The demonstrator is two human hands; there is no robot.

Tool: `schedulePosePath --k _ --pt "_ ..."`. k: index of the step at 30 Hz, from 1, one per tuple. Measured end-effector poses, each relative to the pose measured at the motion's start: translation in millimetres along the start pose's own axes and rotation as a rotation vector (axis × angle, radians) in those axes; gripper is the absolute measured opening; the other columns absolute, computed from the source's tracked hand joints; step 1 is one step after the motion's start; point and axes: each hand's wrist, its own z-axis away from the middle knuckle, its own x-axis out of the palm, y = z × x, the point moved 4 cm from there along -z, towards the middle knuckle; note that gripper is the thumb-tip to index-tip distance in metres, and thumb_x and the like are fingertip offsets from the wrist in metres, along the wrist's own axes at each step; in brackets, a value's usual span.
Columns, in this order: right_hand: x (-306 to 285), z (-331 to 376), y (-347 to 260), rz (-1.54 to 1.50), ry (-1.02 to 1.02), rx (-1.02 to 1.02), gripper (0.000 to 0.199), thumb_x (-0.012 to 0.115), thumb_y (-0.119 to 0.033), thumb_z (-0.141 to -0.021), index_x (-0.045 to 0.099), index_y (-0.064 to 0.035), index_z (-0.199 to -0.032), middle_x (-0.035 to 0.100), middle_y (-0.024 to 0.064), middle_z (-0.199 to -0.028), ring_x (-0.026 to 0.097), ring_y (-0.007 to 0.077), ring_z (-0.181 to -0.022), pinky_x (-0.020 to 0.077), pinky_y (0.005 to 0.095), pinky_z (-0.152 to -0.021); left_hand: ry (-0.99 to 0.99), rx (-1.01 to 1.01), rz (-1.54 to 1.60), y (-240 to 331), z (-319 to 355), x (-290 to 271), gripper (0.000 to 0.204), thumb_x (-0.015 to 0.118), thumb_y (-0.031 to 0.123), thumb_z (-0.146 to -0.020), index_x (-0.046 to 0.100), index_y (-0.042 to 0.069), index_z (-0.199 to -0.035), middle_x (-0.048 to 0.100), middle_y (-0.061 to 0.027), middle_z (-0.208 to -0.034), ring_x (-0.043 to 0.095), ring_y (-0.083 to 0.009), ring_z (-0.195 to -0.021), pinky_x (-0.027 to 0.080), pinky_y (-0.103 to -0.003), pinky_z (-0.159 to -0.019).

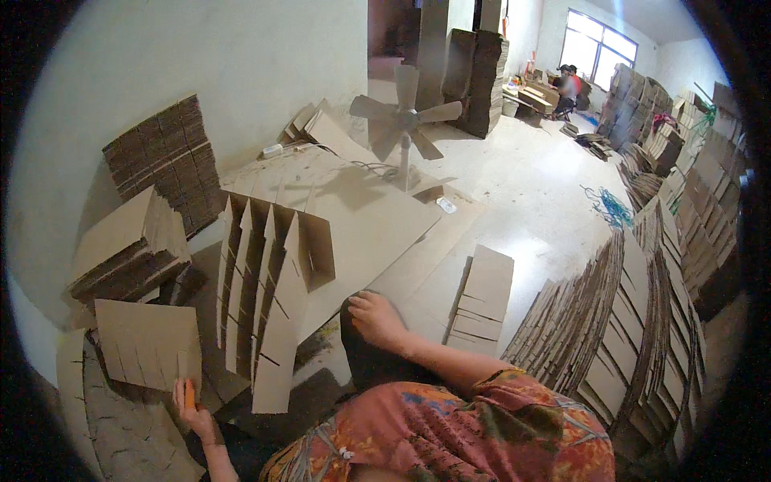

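My left hand point(195, 414) is at the lower left, pinching the lower right corner of a slotted cardboard sheet point(148, 341). Something orange point(189, 394) covers one of its fingers. The sheet stands nearly upright, its slits running up from the bottom edge. My right hand point(376, 320) lies on my dark-clad knee with its fingers loosely spread, holding nothing. Between the two hands stands a partly assembled cardboard divider point(277, 321), several slotted strips side by side crossed by a piece at its far end.
Stacked cardboard point(120, 233) and a leaning bundle point(165, 161) stand by the left wall. A fan point(407, 119) stands beyond a flat cardboard sheet point(365, 221). Rows of slotted strips point(578, 321) fill the right; a small pile point(482, 297) lies nearer. Blue twine point(610, 207) and a seated person point(569, 87) are farther off.
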Motion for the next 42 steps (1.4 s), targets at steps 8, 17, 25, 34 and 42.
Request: schedulePosePath --k 8,17,25,34,42 --pt "-5 -5 -6 0.017 -0.058 0.038 0.025 0.062 -0.008 -0.07 0.061 0.0013 -0.094 0.056 0.0145 -0.11 0.049 0.0342 -0.106 0.0417 0.0416 -0.09 -0.044 -0.059 0.03 13 -3 4 0.053 0.039 -0.018 -0.065 0.055 -0.004 -0.114 0.051 -0.0124 -0.123 0.042 -0.0301 -0.12 0.033 -0.038 -0.1" --pt "0 -5 -3 0.025 -0.163 0.122 0.029 0.059 -0.015 -0.078 0.061 -0.0037 -0.104 0.054 0.0088 -0.12 0.043 0.0311 -0.118 0.0326 0.0432 -0.098 -0.069 -0.035 0.059 3 -5 7 0.04 0.044 -0.01 -0.075 0.058 -0.002 -0.111 0.05 -0.0117 -0.125 0.041 -0.031 -0.12 0.033 -0.04 -0.101" --pt "2 -3 1 0.007 -0.185 0.146 0.029 0.058 -0.018 -0.081 0.061 -0.0038 -0.105 0.054 0.0088 -0.12 0.042 0.03 -0.118 0.0322 0.043 -0.099 -0.056 0.011 0.001 13 -9 2 0.034 0.045 -0.002 -0.08 0.058 -0.003 -0.111 0.05 -0.0138 -0.125 0.042 -0.0318 -0.119 0.034 -0.04 -0.099" --pt "-6 -6 -2 0.018 -0.086 0.096 0.026 0.063 -0.013 -0.074 0.062 -0.0023 -0.097 0.057 0.0108 -0.114 0.048 0.0317 -0.111 0.0395 0.0417 -0.092 -0.11 -0.049 -0.012 29 -15 -4 0.043 0.041 -0.005 -0.072 0.057 -0.004 -0.111 0.048 -0.0158 -0.126 0.041 -0.033 -0.117 0.033 -0.04 -0.099" --pt "-4 -7 -2 -0.004 -0.084 0.067 0.025 0.064 -0.013 -0.073 0.062 -0.0022 -0.096 0.058 0.0101 -0.112 0.048 0.0309 -0.11 0.0403 0.0417 -0.09 -0.014 -0.194 0.231 12 -3 -1 0.034 0.041 -0.003 -0.082 0.057 -0.004 -0.112 0.049 -0.014 -0.126 0.044 -0.0327 -0.116 0.033 -0.04 -0.1"
